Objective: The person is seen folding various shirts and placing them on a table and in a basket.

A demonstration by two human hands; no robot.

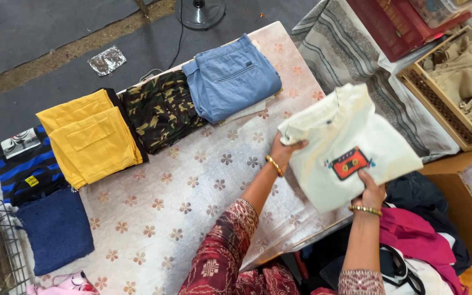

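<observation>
Between both hands, above the right end of the flower-patterned table (192, 191), a folded cream shirt (350, 136) with a red print is held: the left hand (282, 152) clasps its left edge, the right hand (371, 192) pinches its near edge. Left of the grip, well apart, lie folded blue trousers (233, 76), camouflage trousers (162, 109) and yellow trousers (91, 136).

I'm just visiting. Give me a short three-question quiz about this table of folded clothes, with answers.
1. True or false: both hands hold the cream shirt.
2. Which folded garment lies between the yellow trousers and the blue trousers?
3. What lies in the wooden crate: A beige clothes, B shoes, C books?

Key:
1. True: the left hand grips its left edge, the right hand its lower edge.
2. The camouflage trousers.
3. A.
</observation>
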